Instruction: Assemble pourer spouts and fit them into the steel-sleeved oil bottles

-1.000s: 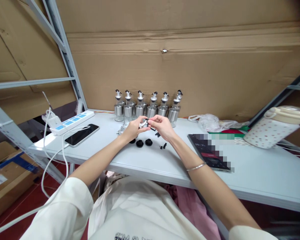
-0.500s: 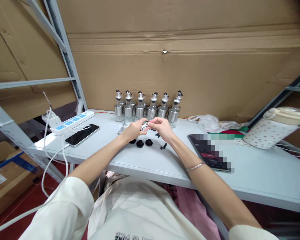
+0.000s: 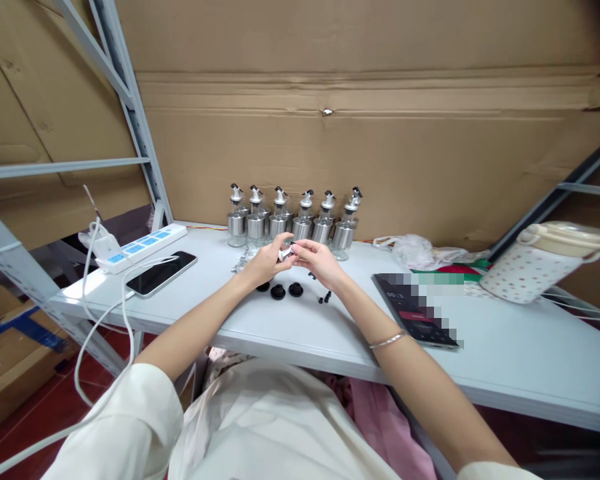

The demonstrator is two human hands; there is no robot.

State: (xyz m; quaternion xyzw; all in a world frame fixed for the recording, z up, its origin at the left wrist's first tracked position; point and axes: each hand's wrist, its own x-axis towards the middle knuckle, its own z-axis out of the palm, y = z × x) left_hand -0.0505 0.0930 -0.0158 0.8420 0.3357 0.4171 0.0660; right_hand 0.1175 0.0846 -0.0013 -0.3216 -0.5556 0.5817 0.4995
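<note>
Between my two hands, above the table, is a small silver pour spout (image 3: 284,255) like those on the bottles. My left hand (image 3: 266,263) grips it between thumb and fingers. With pinched fingertips, my right hand (image 3: 321,261) holds a small black piece (image 3: 293,247) at the spout's end; the fingers partly hide it. Below the hands lie several round black stoppers, one of them a flanged stopper (image 3: 278,292) in the middle. Small black caps (image 3: 325,298) rest near my right wrist. Shiny silver parts (image 3: 241,263) lie behind my left hand, partly covered.
A row of glass-and-steel bottles (image 3: 303,230) with spouts stands at the back, before a cardboard wall (image 3: 380,153). On the left are a phone (image 3: 163,273), a power strip (image 3: 145,248) and white cables. A tablet (image 3: 413,310), plastic bag (image 3: 413,252) and dotted jug (image 3: 535,270) occupy the right.
The view has shifted slightly. Both hands stay together at the spout, which has turned a little in my left fingers. The loose parts and bottles keep their places.
</note>
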